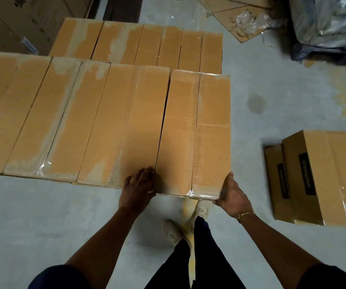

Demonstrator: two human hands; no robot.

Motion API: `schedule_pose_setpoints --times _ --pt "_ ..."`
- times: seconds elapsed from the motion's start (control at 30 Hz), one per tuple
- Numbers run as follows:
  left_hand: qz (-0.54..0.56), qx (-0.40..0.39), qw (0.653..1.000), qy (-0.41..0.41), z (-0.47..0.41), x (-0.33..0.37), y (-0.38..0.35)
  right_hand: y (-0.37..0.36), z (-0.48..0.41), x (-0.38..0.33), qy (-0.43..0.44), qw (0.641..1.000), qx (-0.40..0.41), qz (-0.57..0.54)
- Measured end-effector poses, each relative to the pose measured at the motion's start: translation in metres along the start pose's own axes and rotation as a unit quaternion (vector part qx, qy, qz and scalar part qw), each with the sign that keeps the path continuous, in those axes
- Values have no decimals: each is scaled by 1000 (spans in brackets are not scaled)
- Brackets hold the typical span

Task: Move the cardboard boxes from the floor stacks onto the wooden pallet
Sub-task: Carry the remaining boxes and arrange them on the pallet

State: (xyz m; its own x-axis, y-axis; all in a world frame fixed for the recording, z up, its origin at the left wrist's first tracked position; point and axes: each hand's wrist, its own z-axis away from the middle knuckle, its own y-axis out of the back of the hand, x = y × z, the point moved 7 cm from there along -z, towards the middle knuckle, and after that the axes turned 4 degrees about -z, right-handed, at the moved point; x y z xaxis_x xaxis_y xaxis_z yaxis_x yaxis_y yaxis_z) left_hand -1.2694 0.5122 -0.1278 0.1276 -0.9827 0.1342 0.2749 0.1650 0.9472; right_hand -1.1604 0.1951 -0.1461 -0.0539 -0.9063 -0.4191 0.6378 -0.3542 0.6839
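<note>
Our right grip (233, 195) wraps the near corner of the long box (197, 132), fingers curled underneath. Our left grip (139, 184) lies flat-fingered at the other corner, steadying it. The box sits at the right end of the row (74, 122), probably being squared in tight. We can't see any pallet.

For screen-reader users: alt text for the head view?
A person's left grip presses and right grip holds the near end of a long cardboard box, rightmost in a row; labelled boxes lie on the floor at right.
</note>
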Motion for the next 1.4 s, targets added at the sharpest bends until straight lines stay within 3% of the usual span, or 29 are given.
schedule_pose_setpoints --times 0.53,1.17,1.4 --pt "23 32 999 15 0 9 4 4 -5 -2 -3 1000 0 -18" --pt "22 -10 999 25 11 5 -6 -4 7 0 0 999 2 -32" --pt "-3 -61 997 36 13 11 -11 -3 4 3 11 998 -21 -52"
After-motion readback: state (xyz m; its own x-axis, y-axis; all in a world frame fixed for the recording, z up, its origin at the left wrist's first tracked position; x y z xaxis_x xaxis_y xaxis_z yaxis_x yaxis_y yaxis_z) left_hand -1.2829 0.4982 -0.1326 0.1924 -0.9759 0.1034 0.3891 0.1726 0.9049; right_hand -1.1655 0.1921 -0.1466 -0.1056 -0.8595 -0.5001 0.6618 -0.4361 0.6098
